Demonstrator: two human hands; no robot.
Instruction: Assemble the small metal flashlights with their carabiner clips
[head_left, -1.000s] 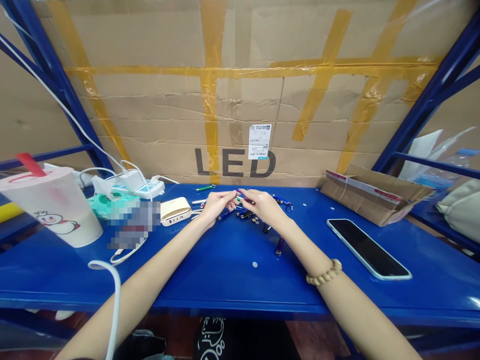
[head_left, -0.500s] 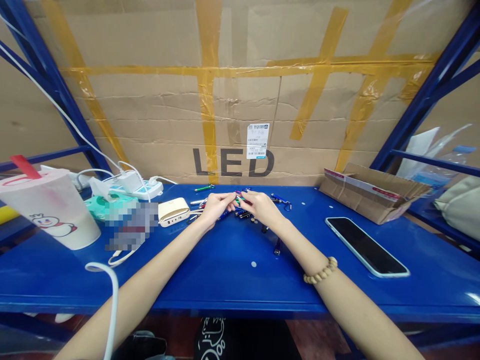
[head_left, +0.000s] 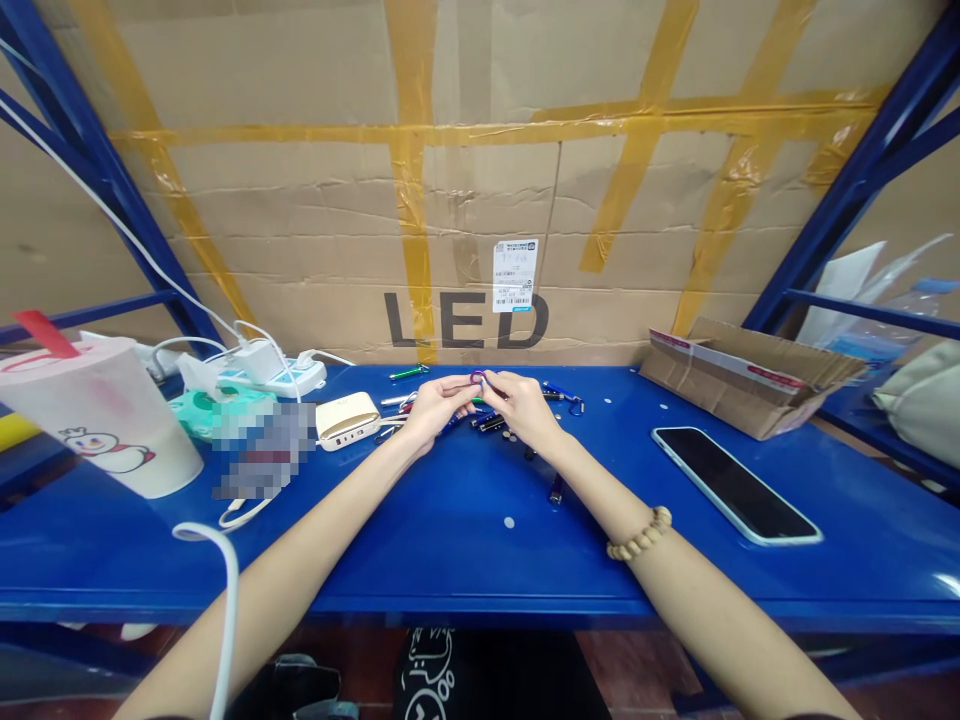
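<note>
My left hand (head_left: 437, 405) and my right hand (head_left: 521, 405) meet over the back middle of the blue table, fingertips together. Between them is a small purple ring-shaped item (head_left: 477, 377), pinched by the fingers of both hands. Several small metallic pen-like items in blue, black and silver lie under and around the hands, partly hidden. A green one (head_left: 409, 372) lies behind my left hand, a blue one with a clip (head_left: 561, 393) is right of my right hand, and a dark one (head_left: 556, 489) lies nearer the front.
On the left stand a paper cup (head_left: 112, 420), a cream power bank (head_left: 347, 420) and a white power strip (head_left: 281, 378) with cables. A phone (head_left: 735, 485) and an open cardboard box (head_left: 750, 380) lie right. Cardboard (head_left: 315, 220) closes the back.
The purple ring-shaped item now shows more clearly above the fingertips, and the fingers of both hands have shifted slightly around it. The view has moved a little.
</note>
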